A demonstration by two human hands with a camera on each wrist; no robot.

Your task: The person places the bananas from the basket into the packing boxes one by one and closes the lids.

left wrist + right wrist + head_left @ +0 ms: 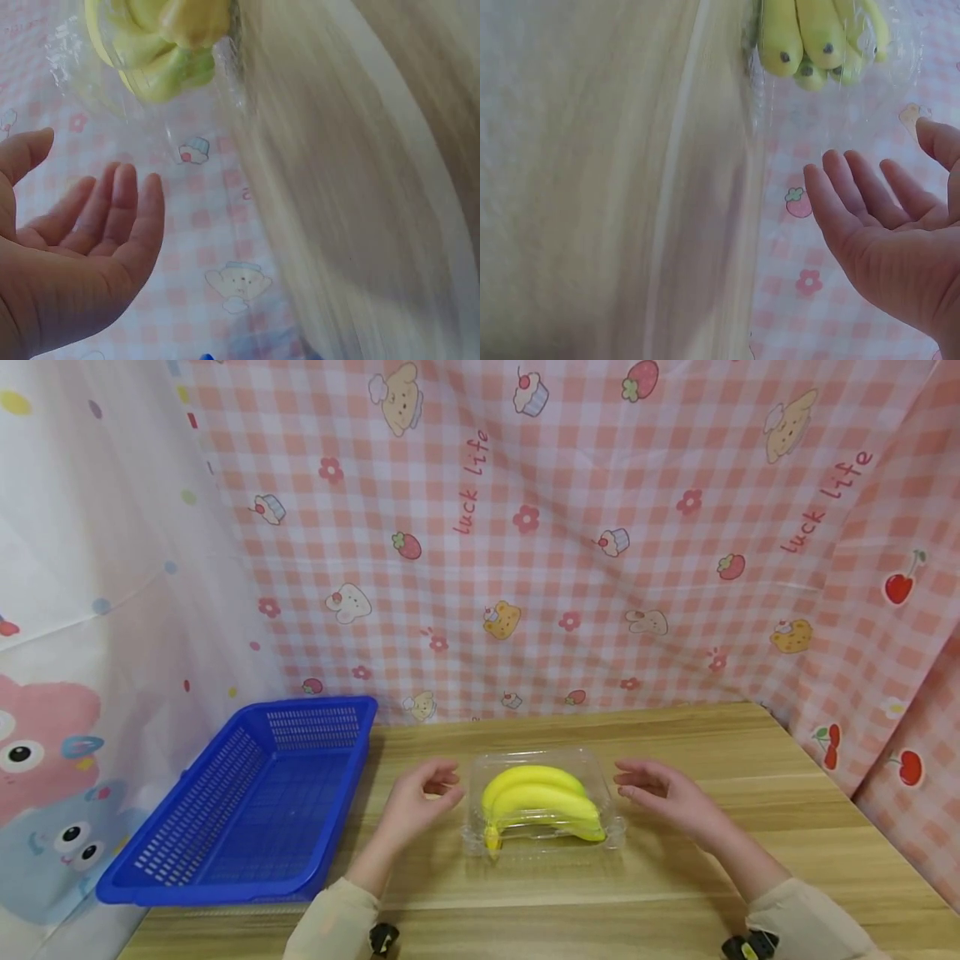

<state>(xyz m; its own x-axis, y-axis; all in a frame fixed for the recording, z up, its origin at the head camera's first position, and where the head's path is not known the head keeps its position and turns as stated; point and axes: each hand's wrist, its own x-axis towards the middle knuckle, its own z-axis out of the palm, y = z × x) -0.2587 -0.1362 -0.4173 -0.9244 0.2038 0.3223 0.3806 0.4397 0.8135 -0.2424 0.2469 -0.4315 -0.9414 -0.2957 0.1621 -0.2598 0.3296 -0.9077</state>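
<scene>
A clear plastic clamshell box (600, 777) stands on the wooden table between my two hands. Inside it lies a bunch of yellow bananas (540, 797), with the stem end towards the left. My left hand (420, 797) is just left of the box, fingers relaxed and apart from it. On the other side, my right hand (663, 789) faces the box with loosely bent fingers and holds nothing. The left wrist view shows the stem end of the bananas (169, 45) through the plastic; in the right wrist view their dark tips (810, 45) face my fingers.
A blue plastic basket (262, 818) with slotted walls stands at the left of the wooden table (555, 910). Behind the table hangs a pink checked cloth (585, 577), and a white patterned cloth (135, 527) hangs at the left.
</scene>
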